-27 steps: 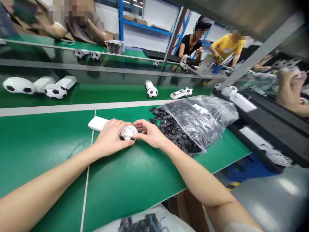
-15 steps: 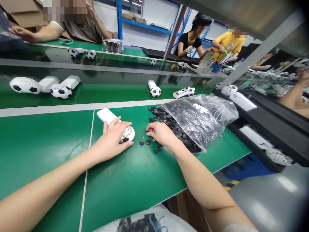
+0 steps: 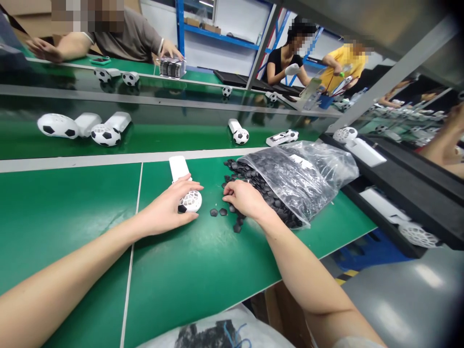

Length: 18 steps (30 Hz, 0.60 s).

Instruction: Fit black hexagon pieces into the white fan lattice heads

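My left hand (image 3: 167, 207) curls round the ball-shaped head of a white plastic piece (image 3: 180, 169) lying on the green table. Its head has an open lattice and a black patch, and its flat handle points away from me. To the right, my right hand (image 3: 243, 198) has its fingertips pinched together at the edge of a heap of black pentagon pieces (image 3: 258, 176). What is between those fingertips is hidden. Two loose black pentagons (image 3: 218, 212) lie between my hands. The heap spills from a clear plastic bag (image 3: 300, 179).
Beyond the table, a green conveyor belt (image 3: 174, 140) carries several white pieces with football-patterned heads (image 3: 106, 135). Black trays (image 3: 391, 203) with white parts stand at the right. Co-workers sit across the belts, one with a hand on a pack of black parts (image 3: 171, 67).
My left hand has turned the white piece, so its handle has swung to the right. Pieces on the near belt have shifted right. My right hand has barely moved.
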{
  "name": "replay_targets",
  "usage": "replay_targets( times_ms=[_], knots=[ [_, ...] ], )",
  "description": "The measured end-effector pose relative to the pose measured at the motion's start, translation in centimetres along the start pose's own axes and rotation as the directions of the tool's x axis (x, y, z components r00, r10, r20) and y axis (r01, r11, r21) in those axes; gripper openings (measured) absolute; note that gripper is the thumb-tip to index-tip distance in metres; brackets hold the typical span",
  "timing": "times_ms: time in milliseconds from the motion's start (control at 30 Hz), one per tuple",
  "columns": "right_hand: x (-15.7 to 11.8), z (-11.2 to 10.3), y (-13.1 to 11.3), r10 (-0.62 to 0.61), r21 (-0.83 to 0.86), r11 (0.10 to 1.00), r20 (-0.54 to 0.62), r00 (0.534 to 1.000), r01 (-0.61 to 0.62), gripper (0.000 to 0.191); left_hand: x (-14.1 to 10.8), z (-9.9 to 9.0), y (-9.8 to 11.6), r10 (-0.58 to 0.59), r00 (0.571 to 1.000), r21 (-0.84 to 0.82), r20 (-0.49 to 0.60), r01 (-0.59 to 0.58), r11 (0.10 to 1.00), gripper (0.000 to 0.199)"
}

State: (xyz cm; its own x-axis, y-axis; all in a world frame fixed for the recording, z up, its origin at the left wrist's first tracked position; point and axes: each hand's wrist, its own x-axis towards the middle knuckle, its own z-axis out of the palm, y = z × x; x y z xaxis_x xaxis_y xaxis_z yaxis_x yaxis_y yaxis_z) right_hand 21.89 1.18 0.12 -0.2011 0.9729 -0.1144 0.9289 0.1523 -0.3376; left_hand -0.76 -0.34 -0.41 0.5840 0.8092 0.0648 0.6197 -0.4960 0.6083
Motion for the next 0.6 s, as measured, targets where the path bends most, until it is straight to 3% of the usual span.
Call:
replay_targets(
  times_ms=[267, 367, 467, 600],
  knots=[
    [-0.8, -0.3, -0.4, -0.052, 0.029, 0.998, -0.013, 0.999, 0.052, 0.004, 0.1, -0.1, -0.4, 0.062, 0.998, -0.015, 0.021, -0.062, 0.998, 0.049],
    [-0.9, -0.3, -0.7, -0.116, 0.238, 0.962, -0.082, 0.990, 0.133, 0.004, 0.2, -0.2, -0.4, 0.065, 0.997, -0.033, 0.034, -0.064, 0.997, 0.049],
    [-1.0, 0.2, -1.2, -0.134, 0.560, 0.813, -0.083, 0.988, 0.157, 0.008, 0.3, -0.5, -0.4, 0.073, 0.996, -0.048, 0.048, -0.070, 0.996, 0.049],
    [-1.2, 1.0, -2.0, -0.219, 0.813, 0.578, 0.067, 0.973, 0.074, 0.013, 0.3, -0.9, -0.4, 0.103, 0.992, -0.092, 0.071, -0.097, 0.991, 0.049]
  ],
)
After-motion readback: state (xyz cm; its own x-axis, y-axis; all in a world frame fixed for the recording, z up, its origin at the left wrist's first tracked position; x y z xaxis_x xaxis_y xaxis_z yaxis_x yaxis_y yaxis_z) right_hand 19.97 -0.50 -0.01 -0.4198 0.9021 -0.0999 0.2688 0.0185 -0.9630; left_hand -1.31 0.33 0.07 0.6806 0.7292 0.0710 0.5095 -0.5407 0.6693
